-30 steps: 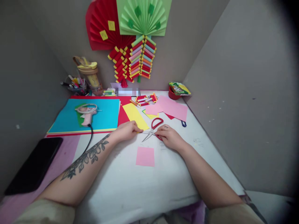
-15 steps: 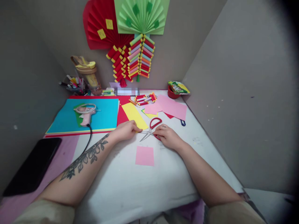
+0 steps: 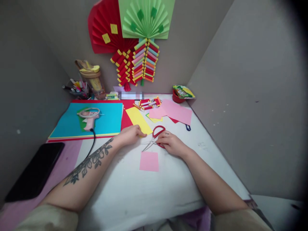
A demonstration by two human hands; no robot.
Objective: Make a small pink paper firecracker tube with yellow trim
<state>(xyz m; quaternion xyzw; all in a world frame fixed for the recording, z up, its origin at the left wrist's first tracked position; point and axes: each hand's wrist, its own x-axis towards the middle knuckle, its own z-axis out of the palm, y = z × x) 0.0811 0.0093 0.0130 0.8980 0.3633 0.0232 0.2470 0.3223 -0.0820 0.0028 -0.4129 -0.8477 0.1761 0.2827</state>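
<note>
Two hands are seen at mid-frame. The scissors (image 3: 158, 131), with handles spread, are grasped by the right hand (image 3: 173, 144), and no paper is clearly caught by the blades. The near end of a yellow strip (image 3: 137, 118) is covered by the left hand (image 3: 130, 135); whether it is pinched or only pressed cannot be told. One pink square (image 3: 149, 161) is apparently already cut, laid below the scissors, while the strip looks uncut. Small rolls (image 3: 148, 107) are gathered at upper centre, seemingly finished but unhung.
</note>
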